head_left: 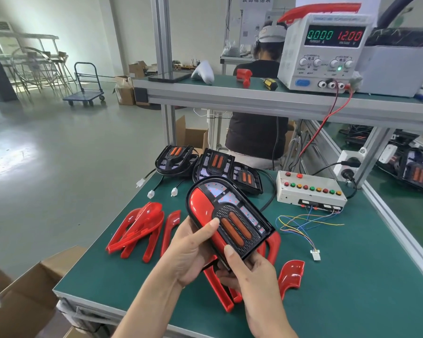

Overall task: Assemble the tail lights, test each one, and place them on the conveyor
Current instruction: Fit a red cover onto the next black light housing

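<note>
While tail light at frame centre is gripped by left hand and right hand, fingers curled around edges, red lens is best pressed evenly until seated.

A factory assembly floor, this one. Green-matted workbench framed in aluminium rails, a white bench power supply with glowing digital readouts up on the shelf, and a white test box studded with red, green and yellow buttons below it. Glossy red plastic lens pieces are heaped beside black tail light housings. Another worker sits at the next station; a blue platform trolley and brown cardboard cartons stand on the grey-green painted floor.
</note>
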### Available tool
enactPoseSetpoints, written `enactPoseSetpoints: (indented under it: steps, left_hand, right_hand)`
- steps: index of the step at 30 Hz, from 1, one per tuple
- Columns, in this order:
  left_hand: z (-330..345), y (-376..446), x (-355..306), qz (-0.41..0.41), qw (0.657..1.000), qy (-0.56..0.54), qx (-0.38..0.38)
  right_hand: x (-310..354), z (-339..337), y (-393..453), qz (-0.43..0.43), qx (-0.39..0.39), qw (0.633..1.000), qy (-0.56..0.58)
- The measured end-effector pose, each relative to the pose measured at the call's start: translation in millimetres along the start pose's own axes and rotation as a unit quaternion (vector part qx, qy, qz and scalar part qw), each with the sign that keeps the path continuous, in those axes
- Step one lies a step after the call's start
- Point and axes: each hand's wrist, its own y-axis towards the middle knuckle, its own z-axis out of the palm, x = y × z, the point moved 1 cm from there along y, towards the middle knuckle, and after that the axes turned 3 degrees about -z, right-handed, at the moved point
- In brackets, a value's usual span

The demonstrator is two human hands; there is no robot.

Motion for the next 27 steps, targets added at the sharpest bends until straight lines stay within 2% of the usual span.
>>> enactPoseSetpoints:
  steps: [6, 16, 21, 27]
  left_hand:
    - [6.8, 0.9, 6.3, 0.042, 0.999, 0.028, -0.003]
    - [5.0, 1.1, 13.9, 0.055, 0.998, 0.025, -0.009]
    - [2.0, -1.8, 9.4, 0.04, 0.999, -0.004, 0.018]
    - [2.5, -2.9, 10.7, 0.051, 0.998, 0.029, 0.002]
  right_hand:
    - [1.8, -3.3, -0.9, -0.027, -0.007, 0.999, -0.038]
    - [1.4, -4.6, -3.5, -0.04, -0.02, 0.999, -0.026]
    - [3.9, -4.3, -2.5, -0.042, -0.015, 0.998, -0.038]
    - [2.6, 0.1, -4.3, -0.05, -0.018, 0.998, -0.041]
